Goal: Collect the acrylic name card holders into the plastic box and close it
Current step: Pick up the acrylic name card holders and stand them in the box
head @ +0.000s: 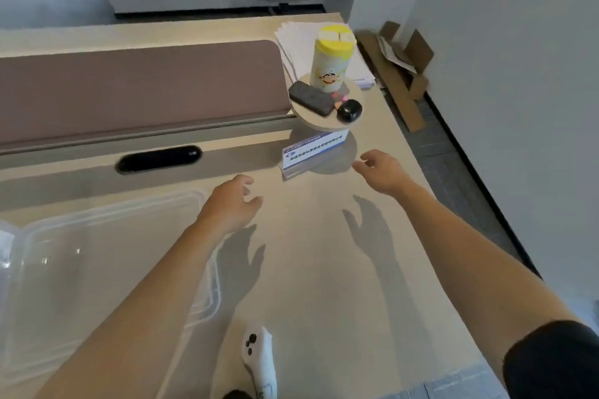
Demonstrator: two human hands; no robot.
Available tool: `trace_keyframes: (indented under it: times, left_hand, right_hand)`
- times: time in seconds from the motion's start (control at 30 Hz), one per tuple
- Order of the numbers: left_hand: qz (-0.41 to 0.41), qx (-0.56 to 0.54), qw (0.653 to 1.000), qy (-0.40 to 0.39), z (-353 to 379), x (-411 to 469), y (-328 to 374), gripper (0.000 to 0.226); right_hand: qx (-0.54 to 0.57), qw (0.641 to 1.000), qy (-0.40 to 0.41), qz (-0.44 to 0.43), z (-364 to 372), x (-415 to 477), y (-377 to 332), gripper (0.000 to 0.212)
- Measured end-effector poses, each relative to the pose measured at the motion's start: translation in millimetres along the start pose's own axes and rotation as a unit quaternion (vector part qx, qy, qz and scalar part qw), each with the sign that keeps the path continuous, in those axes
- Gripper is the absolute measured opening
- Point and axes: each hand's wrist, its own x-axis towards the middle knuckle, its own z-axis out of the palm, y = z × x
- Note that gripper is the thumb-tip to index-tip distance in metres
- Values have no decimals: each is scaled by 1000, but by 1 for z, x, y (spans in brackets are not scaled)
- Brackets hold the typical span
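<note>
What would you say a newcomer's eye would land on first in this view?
The left hand and right hand reach forward, open, on either side of the acrylic name card holder standing mid-desk. Behind it, a yellow-lidded canister stands on a round stand; the clear plastic box lies at the left.

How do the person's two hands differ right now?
Place: the left hand is by the far right corner of the box; the right hand is just right of the card holder.
Reach: the right hand is farther out over the desk than the left hand.
Closeness: the right hand is nearer the card holder than the left hand.
Shared: both are open, empty and raised off the desk.
</note>
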Motion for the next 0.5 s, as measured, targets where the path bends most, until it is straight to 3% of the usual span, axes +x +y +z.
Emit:
trace_keyframes:
  times: [0.2,0.33,0.4,0.5]
  left_hand:
    - [-38,-55,997,34,43,55,48,50]
    - [-60,-104,991,66,71,87,65,53]
    - [-65,-134,985,88,82,99,67,56]
    - [-71,-108,983,131,93,114,65,38]
  right_hand:
    - [100,993,-60,-17,19,93,12,75]
    - [218,969,-94,-76,29,136,19,60]
    - [237,959,-122,-97,33,151,22,64]
    - [255,955,-122,-91,47,163,33,69]
